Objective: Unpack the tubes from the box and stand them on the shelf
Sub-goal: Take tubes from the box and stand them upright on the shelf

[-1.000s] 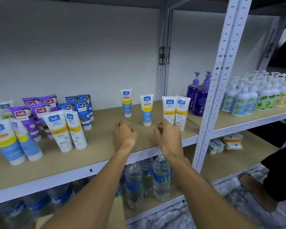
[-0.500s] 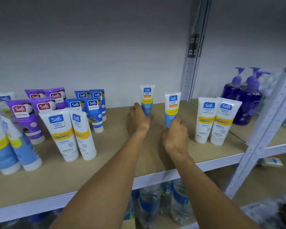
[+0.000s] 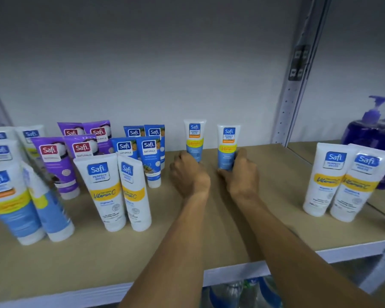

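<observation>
Both forearms reach in over the shelf (image 3: 209, 245), past the large Vitamin C tubes (image 3: 102, 192) standing on the left. The left hand (image 3: 190, 174) curls round the foot of one small tube (image 3: 195, 138); the right hand (image 3: 240, 174) wraps the lower half of a second small tube (image 3: 228, 143) just beside. Both stand upright, cap down, near the back wall (image 3: 187, 63). Looks like the placing step; next calls for a gentle letting-go so neither tips over

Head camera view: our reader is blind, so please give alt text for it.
The left hand and right hand each grip the base of a small upright blue-and-white tube, the left tube and right tube, at the back of a shelf. More tubes stand on both sides.
</observation>
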